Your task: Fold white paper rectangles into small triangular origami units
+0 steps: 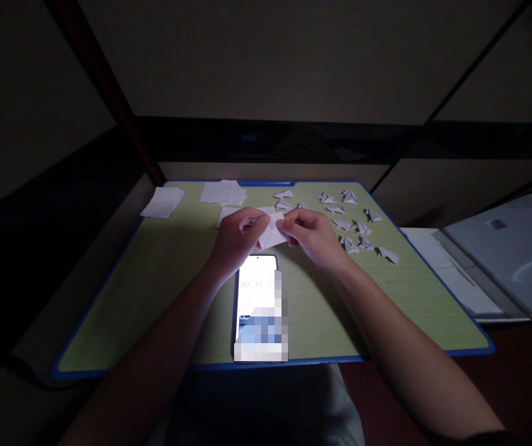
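Observation:
Between my two hands is a small white sheet of paper [275,232], held above the middle of the table and showing a slanting crease or fold. My left hand [240,238] pinches its left side, thumb on top. On the right side, my right hand [314,235] grips it between thumb and fingers. The fingertips behind the paper are partly hidden. Just beyond the hands lies another white sheet [226,214], partly covered by my left hand. Nearer to me, a lit phone [256,291] with a timer on its screen lies below the paper.
Several small folded paper pieces [349,197] are spread over the table's right rear. Stacks of white paper [163,202] and more sheets [223,192] lie at the left rear. The green table [145,297] has a blue rim. A pale box-like object [511,248] stands at the right.

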`<state>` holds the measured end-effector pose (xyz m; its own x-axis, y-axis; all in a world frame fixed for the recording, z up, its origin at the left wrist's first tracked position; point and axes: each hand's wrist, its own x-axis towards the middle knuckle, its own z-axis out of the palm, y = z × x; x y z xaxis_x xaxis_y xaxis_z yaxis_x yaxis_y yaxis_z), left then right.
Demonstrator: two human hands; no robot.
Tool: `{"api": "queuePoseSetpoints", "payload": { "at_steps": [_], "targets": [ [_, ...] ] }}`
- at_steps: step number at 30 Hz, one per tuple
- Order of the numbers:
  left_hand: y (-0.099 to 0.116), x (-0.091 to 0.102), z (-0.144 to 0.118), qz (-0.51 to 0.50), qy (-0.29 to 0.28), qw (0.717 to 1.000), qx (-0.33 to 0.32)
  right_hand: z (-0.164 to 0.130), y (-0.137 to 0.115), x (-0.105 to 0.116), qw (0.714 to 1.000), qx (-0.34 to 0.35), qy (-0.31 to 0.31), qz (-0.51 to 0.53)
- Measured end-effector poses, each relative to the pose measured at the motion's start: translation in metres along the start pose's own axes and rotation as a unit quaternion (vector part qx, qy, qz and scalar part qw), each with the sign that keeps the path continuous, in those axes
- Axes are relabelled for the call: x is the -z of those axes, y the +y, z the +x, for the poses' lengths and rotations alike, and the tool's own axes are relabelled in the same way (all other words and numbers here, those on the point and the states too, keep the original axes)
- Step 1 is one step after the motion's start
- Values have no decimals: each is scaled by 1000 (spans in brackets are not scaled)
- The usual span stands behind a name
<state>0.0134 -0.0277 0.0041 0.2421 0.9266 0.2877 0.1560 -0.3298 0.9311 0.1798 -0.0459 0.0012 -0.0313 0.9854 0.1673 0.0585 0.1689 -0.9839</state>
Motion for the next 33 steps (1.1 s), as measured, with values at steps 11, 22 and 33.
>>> {"api": "queuePoseSetpoints", "payload": {
  "at_steps": [11,22,33],
  "targets": [
    [-3,-1,0,1,7,1000,-5,-1,-4,0,1000,3,-11,5],
    [0,0,0,-3,5,1000,5,0,0,1,1000,9,13,3],
    [1,0,0,-4,8,1000,8,-1,-1,1,1000,8,6,9]
  ]
}}
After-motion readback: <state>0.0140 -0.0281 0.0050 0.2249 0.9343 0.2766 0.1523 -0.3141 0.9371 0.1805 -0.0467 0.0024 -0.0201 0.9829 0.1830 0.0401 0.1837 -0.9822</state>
